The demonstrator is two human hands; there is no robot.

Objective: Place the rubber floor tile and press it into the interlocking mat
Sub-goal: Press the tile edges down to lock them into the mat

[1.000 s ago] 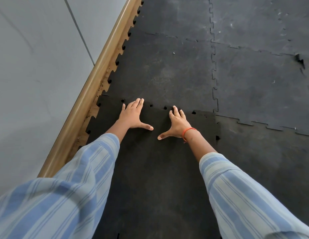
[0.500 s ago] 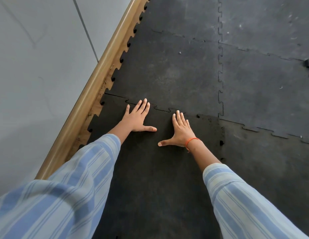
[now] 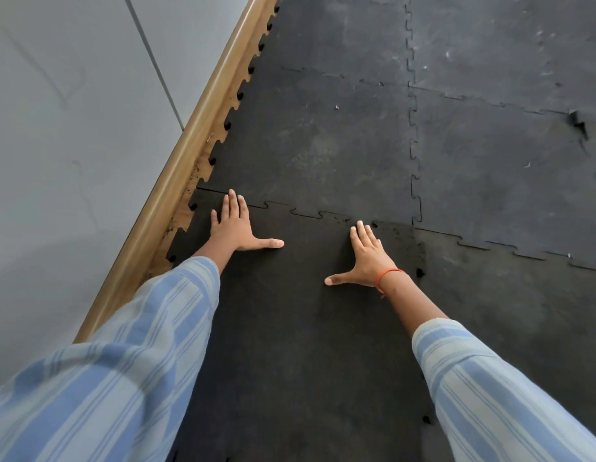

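Note:
A dark black rubber floor tile (image 3: 290, 328) lies flat in front of me, its toothed far edge meeting the grey, worn interlocking mat (image 3: 323, 138). My left hand (image 3: 235, 226) lies palm down near the tile's far left corner, fingers touching the seam, thumb spread to the right. My right hand (image 3: 366, 255), with an orange thread on the wrist, is flat on the tile near its far right corner, thumb pointing left. Between the hands the puzzle teeth look seated. Small dark gaps show along the tile's right edge (image 3: 419, 271).
A wooden skirting strip (image 3: 176, 168) runs diagonally along the left, below a grey wall (image 3: 73, 128). The mat's toothed left edge leaves a bare wooden gap beside the strip. More grey mat tiles (image 3: 506, 161) extend right and far; one has a torn notch (image 3: 578, 120).
The open holes along the far seam have closed as the tile slid into the mat. Both hands moved apart, the left towards the left corner, the right towards the right.

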